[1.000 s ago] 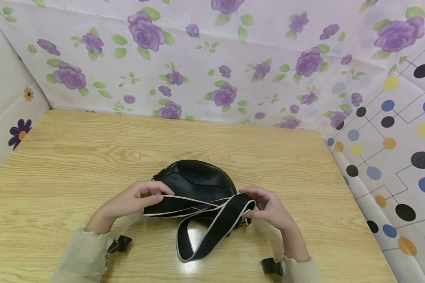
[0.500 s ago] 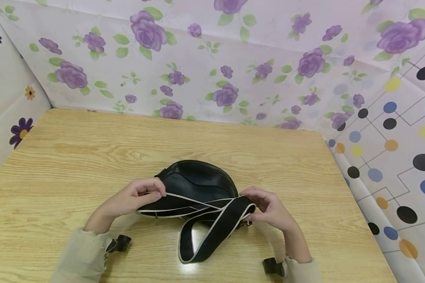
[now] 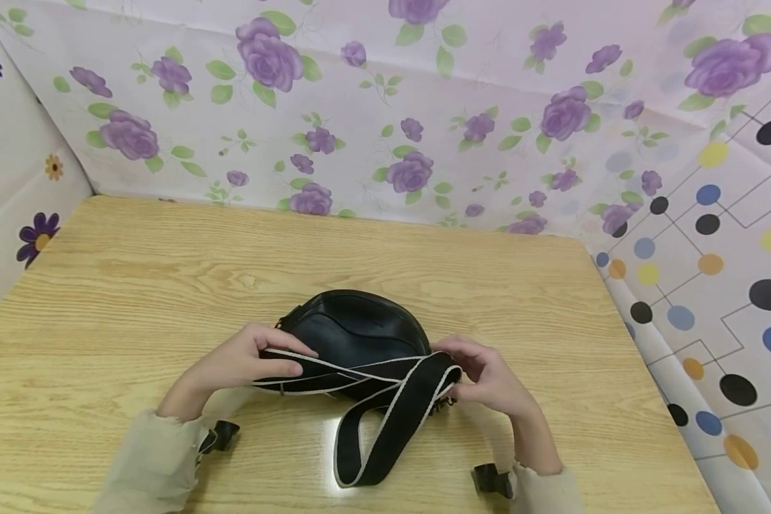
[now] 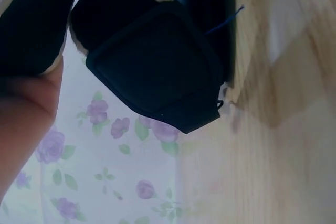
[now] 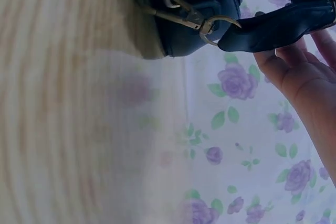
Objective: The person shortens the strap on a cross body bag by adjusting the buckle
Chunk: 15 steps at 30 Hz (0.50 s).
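Observation:
A black leather bag (image 3: 360,325) with a rounded top lies on the table. Its wide black strap (image 3: 403,421), edged in white, crosses over the front, and one loop drops toward me. At the bag's left, my left hand (image 3: 247,360) holds a stretch of strap between thumb and fingers. On the other side my right hand (image 3: 488,371) holds the folded strap near the bag's right end, its fingertips partly hidden. Seen from the right wrist, a metal clasp (image 5: 197,22) joins the bag to a leather strap end (image 5: 273,27), with that hand's fingers against it.
The wooden table (image 3: 167,271) reaches back to a wall cover (image 3: 360,107) with purple flowers. A dotted cover (image 3: 700,307) stands along the right side. Black wrist devices (image 3: 221,435) sit at both sleeves.
My left hand drew the strap left, then its fingers moved back right along it. The hanging loop has shifted right and narrowed. My right hand stays nearly in place.

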{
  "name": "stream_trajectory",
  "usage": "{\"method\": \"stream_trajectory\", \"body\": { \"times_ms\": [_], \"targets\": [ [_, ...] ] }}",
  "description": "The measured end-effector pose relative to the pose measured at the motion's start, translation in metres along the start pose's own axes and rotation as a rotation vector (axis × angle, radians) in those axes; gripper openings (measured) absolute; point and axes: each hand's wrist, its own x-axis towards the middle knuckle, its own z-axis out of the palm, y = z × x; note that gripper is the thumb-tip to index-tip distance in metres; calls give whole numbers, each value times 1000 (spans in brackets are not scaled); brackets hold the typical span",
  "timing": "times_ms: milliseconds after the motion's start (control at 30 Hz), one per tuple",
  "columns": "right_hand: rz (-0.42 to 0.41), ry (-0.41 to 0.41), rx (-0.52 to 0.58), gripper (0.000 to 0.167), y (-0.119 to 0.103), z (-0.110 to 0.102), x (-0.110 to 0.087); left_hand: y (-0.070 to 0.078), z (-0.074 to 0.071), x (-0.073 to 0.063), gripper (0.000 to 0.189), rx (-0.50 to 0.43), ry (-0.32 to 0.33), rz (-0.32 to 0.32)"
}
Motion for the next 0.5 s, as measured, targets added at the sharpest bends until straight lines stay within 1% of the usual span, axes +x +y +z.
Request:
{"method": "stream_trajectory", "body": {
  "times_ms": [67, 133, 200, 233, 300, 333, 433, 500],
  "targets": [
    [-1, 3, -6, 45, -1, 0, 1, 0, 0, 0, 13, -3, -13, 17],
    [6, 16, -7, 44, -1, 0, 0, -1, -1, 0, 10, -6, -39, 52],
    [17, 29, 0, 43, -2, -1, -1, -2, 0, 0, 12, 14, -63, 78],
    [17, 31, 6, 43, -1, -1, -2, -1, 0, 0, 13, 30, -79, 80],
    [19, 28, 22, 42, -1, -2, -3, -1, 2, 1, 17, 52, -119, 65],
    [17, 24, 29, 42, -1, -2, -3, 0, 4, 1, 17, 52, -137, 45],
    [11, 8, 42, 43, -1, -3, -3, 3, 9, 3, 23, 21, -196, -22],
    [11, 4, 42, 43, -1, -3, -4, 3, 12, 4, 24, -15, -210, -45]
  ]
}}
